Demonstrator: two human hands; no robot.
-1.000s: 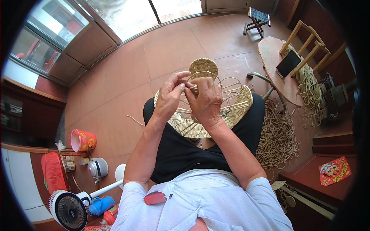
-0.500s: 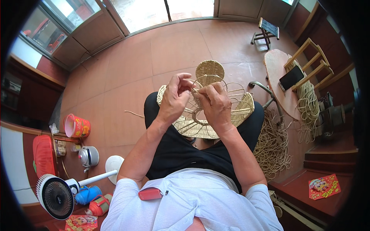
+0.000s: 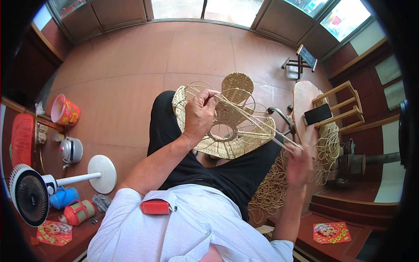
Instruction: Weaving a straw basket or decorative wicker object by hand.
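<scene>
A half-woven straw-coloured piece (image 3: 228, 151) rests across my lap. Its wire frame has open loops, a ring in the middle and a woven band along the near side. A round woven disc (image 3: 238, 84) stands at its far side; whether the two are joined I cannot tell. My left hand (image 3: 198, 117) is closed, pinching the frame and the start of a cord at the upper middle. Off to the right, my right hand (image 3: 300, 166), blurred, grips the strands of twisted cord (image 3: 258, 121), which stretch taut between both hands.
Loose cord (image 3: 273, 187) lies heaped by my right leg. A pale board (image 3: 305, 98) holds a phone (image 3: 317, 114) and a wooden frame (image 3: 349, 102). A folding stool (image 3: 305, 59) stands far right. On the left are a fan (image 3: 30, 194), a kettle (image 3: 71, 149) and a red bucket (image 3: 65, 110).
My right hand has moved away from the frame, down and to the right, drawing the cord out long. The left hand stays at the frame, and the view has shifted rightward.
</scene>
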